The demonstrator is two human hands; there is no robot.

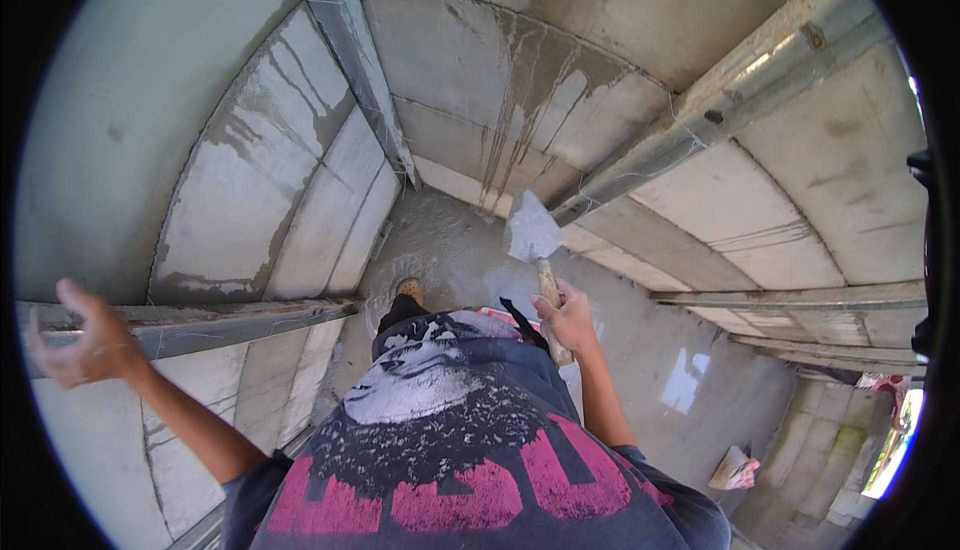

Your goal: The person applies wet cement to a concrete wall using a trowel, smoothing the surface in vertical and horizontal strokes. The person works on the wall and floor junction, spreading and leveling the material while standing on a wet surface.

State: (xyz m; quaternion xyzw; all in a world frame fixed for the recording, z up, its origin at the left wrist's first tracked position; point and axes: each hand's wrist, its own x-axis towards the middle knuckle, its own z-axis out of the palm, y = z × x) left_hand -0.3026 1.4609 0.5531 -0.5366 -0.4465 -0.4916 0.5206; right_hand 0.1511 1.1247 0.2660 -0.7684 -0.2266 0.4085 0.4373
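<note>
My right hand (568, 320) is wrapped round the wooden handle of a masonry trowel (534, 228), in front of my body. The trowel's pointed metal blade is tilted up and away from me, with grey smears on it. Out to the far left, my left hand (85, 342) is raised with its fingers apart and nothing in it. It is nearest to a grey post (240, 322) between wall panels; whether it touches the post I cannot tell. Dark wet streaks run down the wall panel (480, 60) ahead of me.
Grey panel walls stand close on the left, ahead and right, with long posts (720, 100) along them. The concrete floor (650, 350) is wet and shiny. A crumpled bag (735, 470) lies at the lower right, near a bright opening (895, 440). My boot (411, 290) shows below.
</note>
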